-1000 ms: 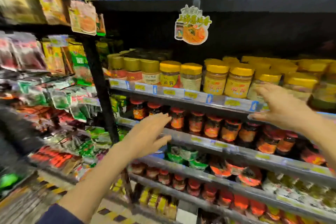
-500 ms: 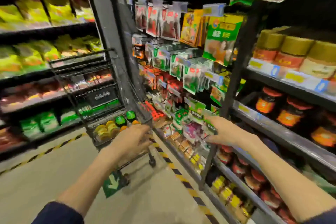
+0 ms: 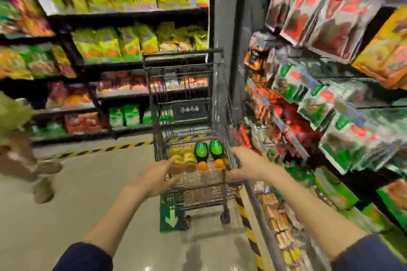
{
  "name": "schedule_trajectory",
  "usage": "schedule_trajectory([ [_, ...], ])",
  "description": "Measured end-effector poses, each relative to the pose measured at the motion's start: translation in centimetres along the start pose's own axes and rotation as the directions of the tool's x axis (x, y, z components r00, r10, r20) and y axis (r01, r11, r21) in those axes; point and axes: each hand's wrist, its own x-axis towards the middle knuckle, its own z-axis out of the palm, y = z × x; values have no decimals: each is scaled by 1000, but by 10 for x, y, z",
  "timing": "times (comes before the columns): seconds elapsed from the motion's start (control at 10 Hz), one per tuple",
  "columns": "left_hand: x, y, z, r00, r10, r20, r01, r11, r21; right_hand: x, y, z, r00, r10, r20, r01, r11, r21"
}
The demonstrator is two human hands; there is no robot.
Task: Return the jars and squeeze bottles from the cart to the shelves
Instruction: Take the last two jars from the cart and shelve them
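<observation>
A dark wire shopping cart [image 3: 184, 77] stands in the aisle straight ahead. In its basket lie two squeeze bottles with green labels [image 3: 208, 150] and orange caps, and beside them several yellow-lidded jars [image 3: 181, 156]. My left hand [image 3: 161, 174] reaches over the cart's near rim, fingers apart, close to the jars and holding nothing. My right hand [image 3: 248, 164] is at the cart's near right corner, open, just right of the bottles. The picture is blurred by motion.
Shelves of hanging packets [image 3: 330, 103] line the right side, close to my right arm. Snack bag shelves [image 3: 123, 44] run behind the cart. A person's legs [image 3: 33, 167] are at the left. Yellow-black floor tape [image 3: 248, 224] edges the right shelf.
My view has swung left from the jar shelves to the cart. Both hands have left the shelf and come down to the cart's near end.
</observation>
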Motion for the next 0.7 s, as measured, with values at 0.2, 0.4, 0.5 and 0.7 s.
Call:
schedule_trajectory([
  [0.2,68,-28,19,992,-120,41,122,991,-54,109,10,4,991,-71,113,73,997,-11],
  [0.4,154,-57,50,978,-166,126,174,983,-54,204,23,30,963,-63,261,87,993,-82],
  [0.5,203,-74,66,966,-167,196,184,981,-70,248,30,41,955,-36,294,67,993,-94],
  [0.7,293,-119,105,909,-241,341,293,950,-111,343,49,75,941,3,340,20,998,-65],
])
